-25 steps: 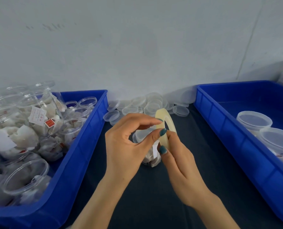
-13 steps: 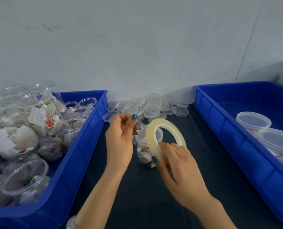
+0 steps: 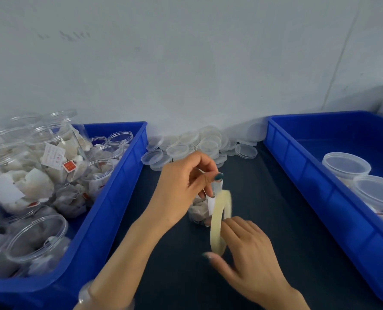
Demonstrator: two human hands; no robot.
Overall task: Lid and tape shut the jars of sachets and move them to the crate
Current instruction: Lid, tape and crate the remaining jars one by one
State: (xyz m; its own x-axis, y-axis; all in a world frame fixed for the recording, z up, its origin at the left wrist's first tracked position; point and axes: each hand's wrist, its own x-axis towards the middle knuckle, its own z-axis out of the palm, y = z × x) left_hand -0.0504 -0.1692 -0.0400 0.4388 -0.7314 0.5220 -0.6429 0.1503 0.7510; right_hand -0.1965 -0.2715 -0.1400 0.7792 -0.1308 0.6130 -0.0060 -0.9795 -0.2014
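Because the left hand (image 3: 181, 189) and the tape roll (image 3: 217, 222) stand in front of it, the jar of sachets (image 3: 197, 213) at mid-frame on the dark tabletop (image 3: 275, 220) shows only part of its lower body; its mouth cannot be made out.

Left hand: narrow grip, thumb and fingertips pinching the tape's free end, a short strip running down to the roll.

Right hand (image 3: 248, 253): blurred. Its grip is curled round the lower part of the roll, which stands on edge just in front of the jar. Contact between roll and jar cannot be told.

Count: one jar on the tabletop, one roll, two blue crates.
- Right crate (image 3: 298, 175), cut by the right and lower edges of the frame: two lidded jars (image 3: 346, 163), the nearer one clipped by the right edge.
- Left crate (image 3: 110, 198), cut at left and bottom: open jars (image 3: 36, 238) of sachets heaped and overlapping; no reliable count.
- Loose lids (image 3: 199, 144) against the wall between the crates: more than ten, overlapping; exact number cannot be told.
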